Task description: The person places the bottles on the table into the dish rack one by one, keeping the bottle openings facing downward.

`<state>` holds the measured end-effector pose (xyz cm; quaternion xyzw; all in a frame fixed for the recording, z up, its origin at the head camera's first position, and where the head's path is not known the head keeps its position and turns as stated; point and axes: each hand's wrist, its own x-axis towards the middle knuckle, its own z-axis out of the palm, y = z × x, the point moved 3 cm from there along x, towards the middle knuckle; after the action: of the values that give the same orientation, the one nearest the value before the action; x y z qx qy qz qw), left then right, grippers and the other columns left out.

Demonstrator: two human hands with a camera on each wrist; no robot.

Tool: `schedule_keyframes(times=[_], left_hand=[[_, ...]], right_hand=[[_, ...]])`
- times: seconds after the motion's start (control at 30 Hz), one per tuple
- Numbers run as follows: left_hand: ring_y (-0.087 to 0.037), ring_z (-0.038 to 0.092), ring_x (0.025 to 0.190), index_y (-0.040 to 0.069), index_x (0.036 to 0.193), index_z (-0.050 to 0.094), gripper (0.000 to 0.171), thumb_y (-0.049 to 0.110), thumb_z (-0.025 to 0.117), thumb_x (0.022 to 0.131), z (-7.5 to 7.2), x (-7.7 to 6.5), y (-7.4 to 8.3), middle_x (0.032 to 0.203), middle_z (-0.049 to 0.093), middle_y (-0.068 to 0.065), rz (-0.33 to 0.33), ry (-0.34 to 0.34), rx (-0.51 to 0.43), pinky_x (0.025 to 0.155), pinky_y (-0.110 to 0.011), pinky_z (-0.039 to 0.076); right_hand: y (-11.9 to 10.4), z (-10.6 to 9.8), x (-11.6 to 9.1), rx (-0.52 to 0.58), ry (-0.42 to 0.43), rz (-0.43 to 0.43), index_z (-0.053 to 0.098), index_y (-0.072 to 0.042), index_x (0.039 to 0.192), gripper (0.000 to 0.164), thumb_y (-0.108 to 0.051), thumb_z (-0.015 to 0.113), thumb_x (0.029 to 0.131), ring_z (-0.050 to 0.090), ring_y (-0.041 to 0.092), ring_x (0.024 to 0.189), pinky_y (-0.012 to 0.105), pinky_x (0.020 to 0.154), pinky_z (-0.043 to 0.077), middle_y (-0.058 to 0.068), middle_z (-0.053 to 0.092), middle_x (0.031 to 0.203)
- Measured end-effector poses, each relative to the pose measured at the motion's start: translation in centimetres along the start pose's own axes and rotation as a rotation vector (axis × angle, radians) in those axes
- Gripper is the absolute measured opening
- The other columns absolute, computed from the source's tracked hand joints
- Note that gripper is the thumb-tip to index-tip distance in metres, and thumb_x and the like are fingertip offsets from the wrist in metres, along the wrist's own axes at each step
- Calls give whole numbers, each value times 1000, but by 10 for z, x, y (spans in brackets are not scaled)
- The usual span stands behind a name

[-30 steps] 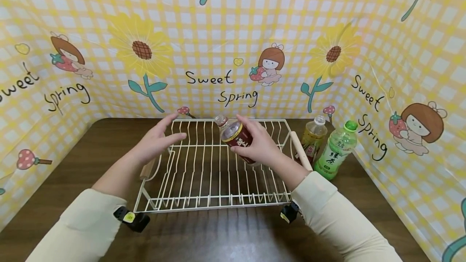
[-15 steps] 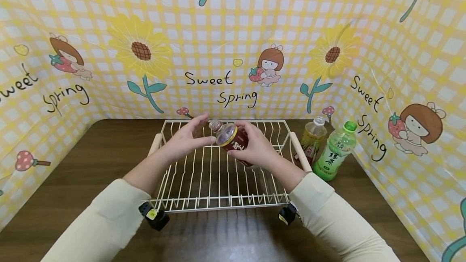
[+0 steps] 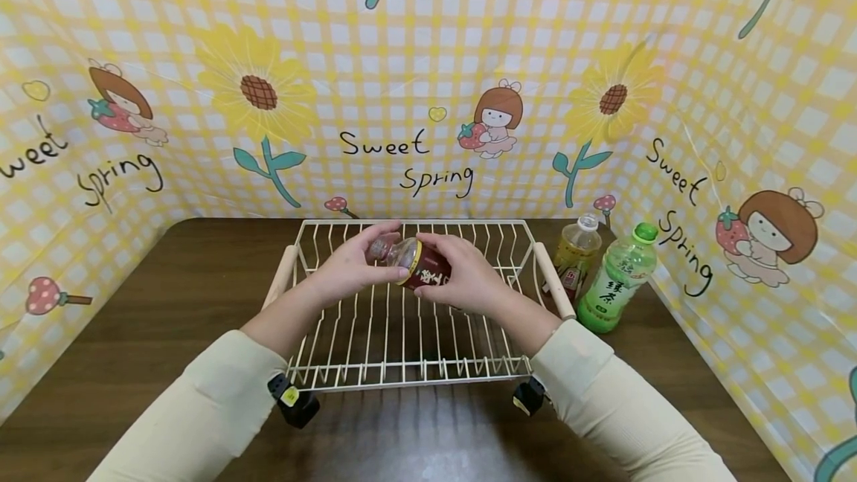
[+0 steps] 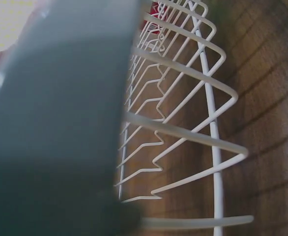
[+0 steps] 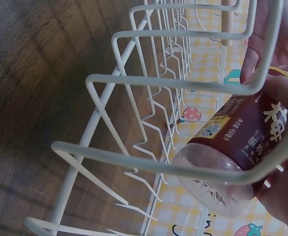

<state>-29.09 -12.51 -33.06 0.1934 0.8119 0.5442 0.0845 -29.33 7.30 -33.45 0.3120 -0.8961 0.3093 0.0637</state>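
Note:
A plastic drink bottle (image 3: pixel 431 268) with a dark red label lies tilted above the white wire rack (image 3: pixel 402 385), its neck pointing left. My right hand (image 3: pixel 472 277) grips it round the label. At the neck end, my left hand (image 3: pixel 344 270) curls its fingers behind the bottle, with the thumb at its shoulder. From the right wrist, the clear base of the bottle (image 5: pixel 213 179) shows beyond the rack's bars, and the palm wraps its side. A blurred grey shape covers much of the left wrist view, beside the rack's wires (image 4: pixel 214 128).
Right of the rack stand a green tea bottle (image 3: pixel 612 281) with a green cap and a yellowish bottle (image 3: pixel 572 251) with a white cap. Wooden handles (image 3: pixel 554 281) rise at the rack's sides. A checked cloth (image 3: pixel 402 58) hangs behind the brown table (image 3: pixel 167 303).
My left hand has come in from the left to the bottle's neck. The bottle has tipped further toward level and shifted slightly left, still in my right hand.

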Motion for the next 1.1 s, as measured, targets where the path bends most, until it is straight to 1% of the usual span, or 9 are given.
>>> schedule_keyframes(times=[0.13, 0.27, 0.37, 0.5, 0.63, 0.83, 1.0, 1.1], left_hand=[[-37, 55, 123, 10, 151, 35, 76, 15, 74, 86, 0, -1, -1, 145, 47, -23, -3, -1, 35, 91, -37, 53], [-34, 57, 121, 8, 144, 44, 70, 19, 77, 84, 0, -2, -1, 135, 56, -20, -6, -4, 124, 93, -41, 52], [-34, 55, 122, 9, 141, 48, 68, 23, 79, 82, 1, -3, 1, 135, 57, -17, 12, -11, 201, 97, -46, 50], [-34, 54, 123, 12, 139, 50, 68, 25, 81, 80, 3, -4, 1, 135, 56, -14, 36, -17, 245, 98, -48, 49], [-31, 56, 120, 14, 138, 51, 68, 25, 82, 78, 4, -4, -1, 132, 58, -12, 40, -14, 250, 94, -45, 50], [-33, 58, 118, 12, 137, 51, 66, 25, 81, 80, 3, -4, -3, 132, 58, -15, 40, 6, 245, 93, -45, 51], [-34, 57, 119, 10, 138, 51, 67, 23, 81, 80, 0, -2, -3, 131, 58, -16, 27, 45, 205, 95, -48, 50], [-34, 55, 120, 9, 139, 50, 68, 20, 81, 80, -2, -2, -4, 132, 58, -17, 16, 79, 170, 97, -49, 49]], right_hand=[[-3, 0, -1, -33, -6, -21, 47, -15, 146, 80, -28, 83, 75, 53, 27, 119, 48, 100, 44, 9, 58, 136], [-4, 1, -2, -73, -24, -34, 47, -17, 147, 81, -30, 82, 75, 53, 27, 120, 48, 103, 42, 8, 60, 134], [-4, 2, -2, -96, -39, -37, 46, -18, 147, 82, -32, 82, 75, 52, 28, 122, 48, 105, 41, 8, 59, 135], [-4, 2, -2, -101, -61, -34, 44, -19, 149, 83, -34, 81, 76, 52, 28, 123, 49, 108, 39, 8, 58, 137], [-4, 3, -2, -104, -76, -29, 44, -19, 149, 83, -34, 81, 76, 52, 28, 122, 50, 109, 38, 8, 58, 137], [-4, 3, -2, -73, -70, -20, 41, -20, 150, 85, -34, 81, 76, 50, 28, 125, 51, 110, 37, 9, 55, 140], [-4, -2, -2, -23, -16, -5, 41, -20, 150, 86, -31, 82, 76, 50, 28, 125, 52, 110, 36, 9, 54, 141], [-2, -5, -2, -1, 25, 15, 41, -21, 150, 86, -31, 83, 76, 51, 29, 123, 51, 107, 40, 10, 54, 140]])
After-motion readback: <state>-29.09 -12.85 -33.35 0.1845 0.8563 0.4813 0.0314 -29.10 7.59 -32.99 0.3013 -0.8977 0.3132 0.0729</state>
